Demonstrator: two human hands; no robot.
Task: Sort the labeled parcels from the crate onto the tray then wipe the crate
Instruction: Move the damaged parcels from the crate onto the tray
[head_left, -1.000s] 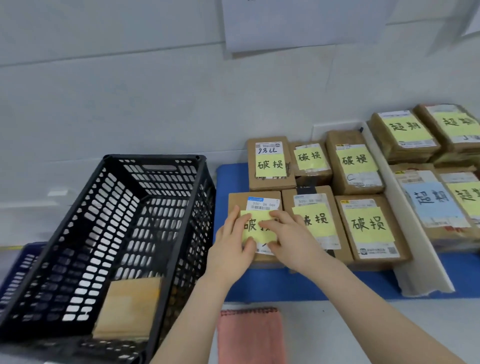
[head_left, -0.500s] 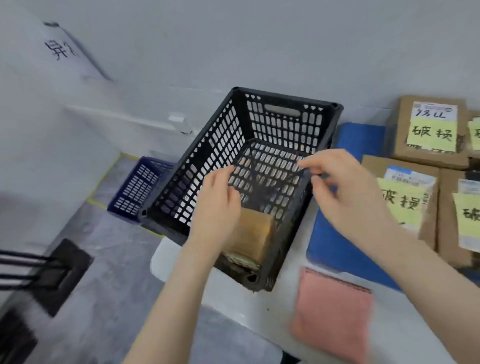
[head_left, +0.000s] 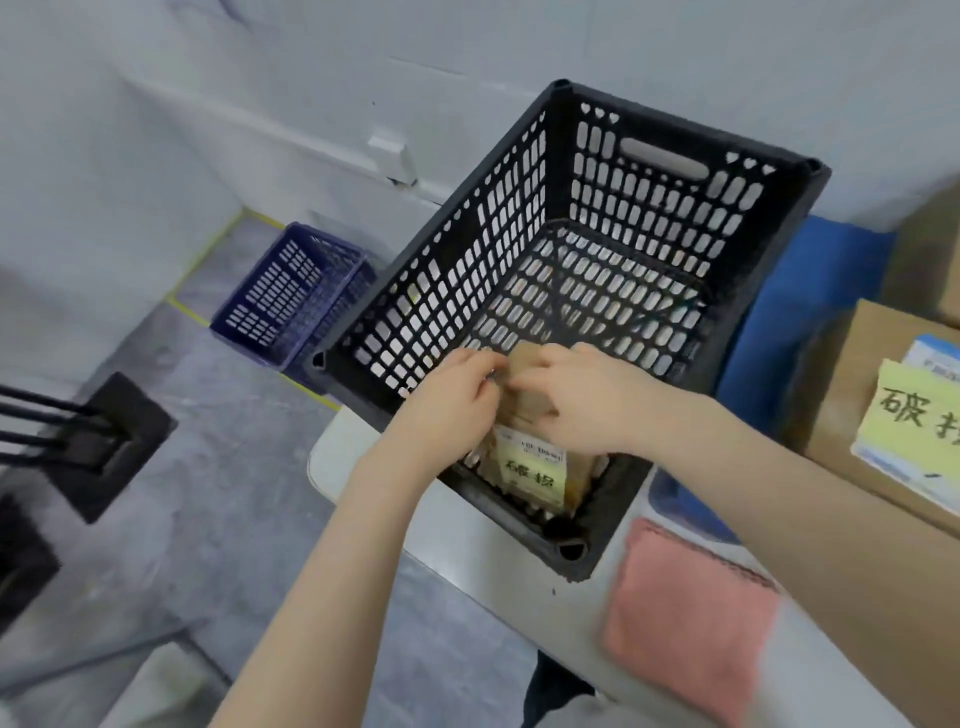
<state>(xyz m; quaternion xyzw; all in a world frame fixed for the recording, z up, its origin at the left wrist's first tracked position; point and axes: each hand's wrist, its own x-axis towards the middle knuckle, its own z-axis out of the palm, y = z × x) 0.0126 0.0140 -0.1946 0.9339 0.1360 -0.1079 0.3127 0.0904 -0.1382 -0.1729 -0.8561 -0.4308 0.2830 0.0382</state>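
Note:
A black perforated crate (head_left: 675, 171) stands on the white table's left end. One brown parcel (head_left: 530, 467) with a yellow note leans against the crate's near wall. My left hand (head_left: 457, 395) grips its upper left edge and my right hand (head_left: 587, 400) grips its upper right edge. To the right lies the blue tray (head_left: 769, 332) carrying a brown parcel (head_left: 852, 395) with a yellow note. A pink cloth (head_left: 685, 618) lies on the table in front of the crate.
The table's left edge (head_left: 332, 467) drops to a grey floor. A blue basket (head_left: 291, 296) sits on the floor by the white wall. A black stand base (head_left: 104, 441) is at the far left. Another box corner (head_left: 930, 249) shows at the right edge.
Both hands left the parcel on the tray, swung left and reached down into the crate, where they now hold the last parcel. The view has turned left and down.

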